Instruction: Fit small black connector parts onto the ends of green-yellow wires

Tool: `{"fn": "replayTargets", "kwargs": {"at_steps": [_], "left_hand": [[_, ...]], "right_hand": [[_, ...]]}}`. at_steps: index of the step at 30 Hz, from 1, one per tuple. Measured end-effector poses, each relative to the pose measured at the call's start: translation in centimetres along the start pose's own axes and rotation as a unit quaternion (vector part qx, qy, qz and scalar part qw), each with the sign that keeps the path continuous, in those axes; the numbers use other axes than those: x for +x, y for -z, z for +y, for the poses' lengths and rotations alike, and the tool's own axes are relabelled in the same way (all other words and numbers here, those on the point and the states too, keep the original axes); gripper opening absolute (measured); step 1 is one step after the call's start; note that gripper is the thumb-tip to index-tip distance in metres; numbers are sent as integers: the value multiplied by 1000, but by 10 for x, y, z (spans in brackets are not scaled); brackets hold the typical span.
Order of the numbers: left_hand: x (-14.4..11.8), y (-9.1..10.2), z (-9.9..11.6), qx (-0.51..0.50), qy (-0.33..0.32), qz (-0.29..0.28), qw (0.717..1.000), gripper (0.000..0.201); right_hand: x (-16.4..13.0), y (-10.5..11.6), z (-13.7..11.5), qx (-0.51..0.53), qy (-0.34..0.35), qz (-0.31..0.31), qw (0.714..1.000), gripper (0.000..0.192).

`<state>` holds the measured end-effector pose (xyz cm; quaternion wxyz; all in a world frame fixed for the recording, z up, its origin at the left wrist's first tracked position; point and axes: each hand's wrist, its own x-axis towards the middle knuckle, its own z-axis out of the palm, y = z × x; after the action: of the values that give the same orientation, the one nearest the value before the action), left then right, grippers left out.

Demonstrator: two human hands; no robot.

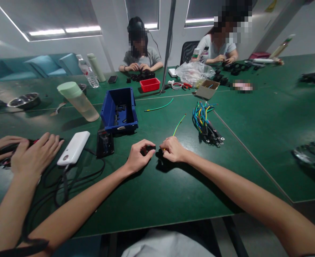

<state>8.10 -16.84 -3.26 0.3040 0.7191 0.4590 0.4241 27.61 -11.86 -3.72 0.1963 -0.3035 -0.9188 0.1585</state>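
Observation:
My left hand [139,155] is closed around a small black part [150,147] that pokes out between thumb and fingertips. Just to its right, a short gap away, my right hand [175,150] pinches a yellow-green wire [179,124]. The wire's free end points up and away, while its gripped end is mostly covered by the fingers. Beyond my hands lies another green wire [159,107] on the green table. A bundle of blue, green and yellow wires [202,117] with black sleeves and ring terminals rests to the right.
A blue bin [106,114] holds several small black parts. Beside it are a black phone-like object [105,143], a white power bank [74,148] with cables, and a tilted bottle [79,101]. Another person's hands [35,155] work at the left. Two people sit opposite, behind a red tray [150,85].

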Motion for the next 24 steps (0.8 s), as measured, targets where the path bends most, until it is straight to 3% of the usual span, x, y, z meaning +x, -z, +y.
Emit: {"fn": "replayTargets", "kwargs": {"at_steps": [4,11,24], "left_hand": [[-1,-1,1,-12,7,2,1000,14],[-10,-15,6,-105,86,0,991,17],[-11,-15,10,-86,87,1,993,17]], "right_hand": [[0,-3,0,-17,-6,3,1000,18],[0,-3,3,8,1,-4,1000,21],[-2,-2,-1,-27,8,13,1000,20]]}}
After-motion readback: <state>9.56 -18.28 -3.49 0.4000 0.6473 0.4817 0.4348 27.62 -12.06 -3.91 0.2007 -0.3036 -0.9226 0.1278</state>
